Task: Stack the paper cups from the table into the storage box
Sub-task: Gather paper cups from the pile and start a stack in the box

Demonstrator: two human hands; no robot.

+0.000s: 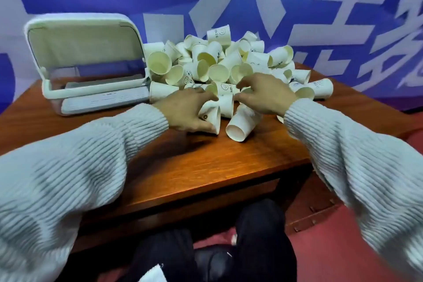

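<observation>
One storage box (91, 71), one wooden table (206, 167) and two hands were in view, along with a heap of paper cups (224, 64) too tangled to count exactly — several dozen at least. The cups were white outside and pale cream inside, small and tapered, some printed with dark lettering and a small round mark; they lay tipped every way, many with open mouths facing the camera, piled on the far middle and right of the table, just beside the box. The box stood at the table's far left, white with a see-through lower body, its lid (84, 39) raised upright behind it and a white handle across its front; no cup could be made out inside, though the glare on the clear wall made the interior hard to read. The left hand (185, 110) was closed around a cup (211, 119) lying on its side at the near edge of the heap, thumb beneath it. The right hand (265, 94) reached into the pile with fingers curled and spread low over the cups; whether it gripped one I cannot tell, since the fingertips were buried among them. Between the two hands another loose cup (242, 123) lay on its side, its mouth toward the viewer. Both forearms wore ribbed pale-grey sleeves (80, 160), blurred and cut off by the frame's edges. Behind the table hung a blue banner (320, 18) with large white characters, only partly visible. Dark trousers (258, 236) showed below the table edge.
</observation>
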